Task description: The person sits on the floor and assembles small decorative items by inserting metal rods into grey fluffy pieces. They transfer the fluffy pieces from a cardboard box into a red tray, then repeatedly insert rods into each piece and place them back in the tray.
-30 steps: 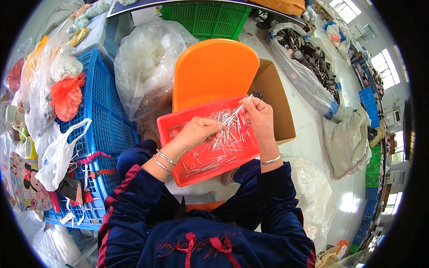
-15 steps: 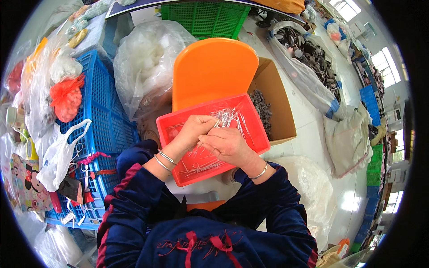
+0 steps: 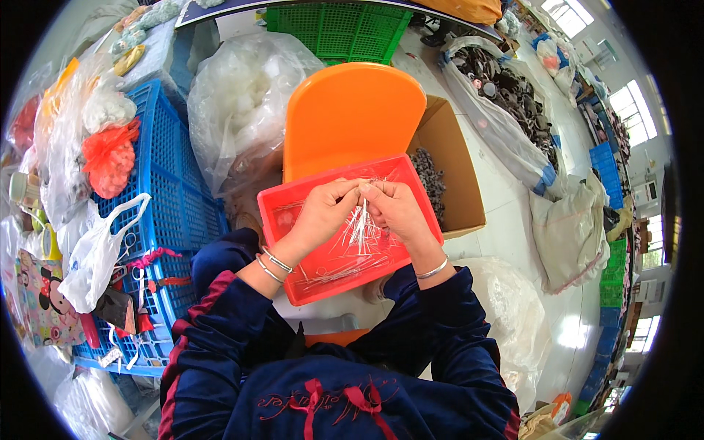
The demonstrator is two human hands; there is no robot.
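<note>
Left hand point(image 3: 328, 209) and right hand point(image 3: 396, 211) meet — each grip pinched on thin wires point(image 3: 360, 227) above a red tray point(image 3: 421, 196) — red script point(image 3: 284, 402) on the navy top point(image 3: 242, 422).

The right hand point(image 3: 400, 213) has moved up from overlapping the left hand point(image 3: 321, 215); their fingertips point(image 3: 371, 191) now apparently meet.

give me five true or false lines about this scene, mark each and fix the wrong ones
1. The left hand and right hand are close together over the red tray. True.
2. The chair beyond the tray is blue. False: it is orange.
3. Thin silvery pieces lie in the tray. True.
4. The cardboard box is left of the tray. False: it is on the right.
5. Only the right wrist wears a bracelet. False: both wrists do.
</note>
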